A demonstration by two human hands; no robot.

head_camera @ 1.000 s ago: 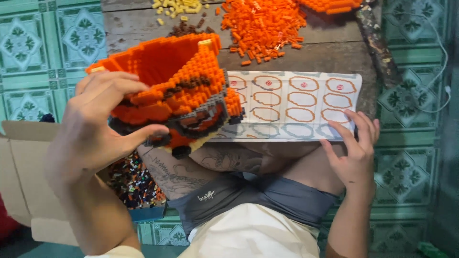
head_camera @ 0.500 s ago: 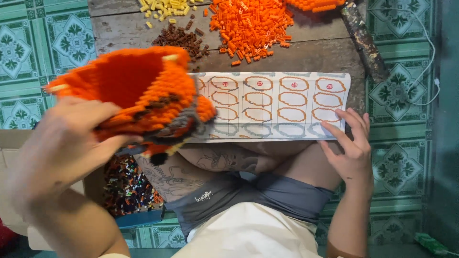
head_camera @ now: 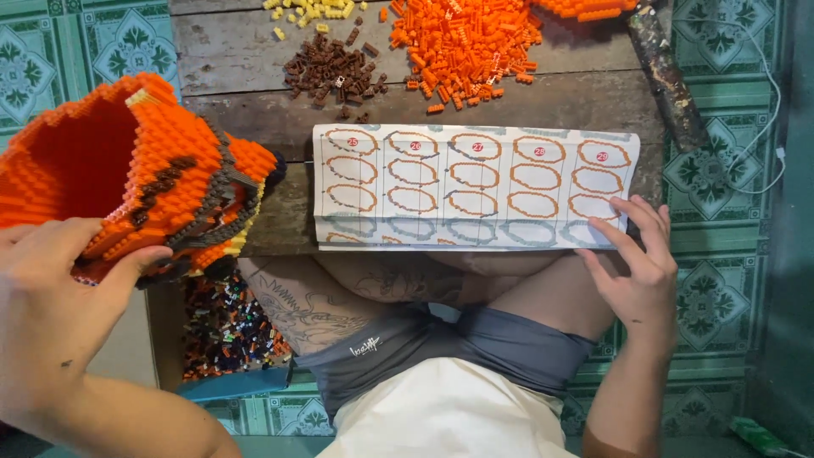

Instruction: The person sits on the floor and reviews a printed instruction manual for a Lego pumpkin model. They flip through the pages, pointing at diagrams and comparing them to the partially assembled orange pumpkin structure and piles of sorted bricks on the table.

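My left hand (head_camera: 51, 305) grips a large hollow orange brick-built model (head_camera: 136, 178) with brown and yellow bands, held up off the boards at the far left. My right hand (head_camera: 636, 267) rests with spread fingers on the lower right corner of a folded instruction sheet (head_camera: 471, 182) printed with rows of orange ring diagrams. The sheet lies flat on the wooden boards (head_camera: 254, 68) just beyond my crossed legs.
Loose bricks lie in heaps at the far edge: orange (head_camera: 462, 38), brown (head_camera: 331, 72), yellow (head_camera: 309, 10). A blue tray of mixed small bricks (head_camera: 225, 331) sits by my left thigh. A dark stick (head_camera: 666, 72) and a white cable (head_camera: 755, 110) lie at right on green patterned tiles.
My left hand has carried the orange model leftward and off the sheet, uncovering its left columns. My right hand stays on the sheet's corner.
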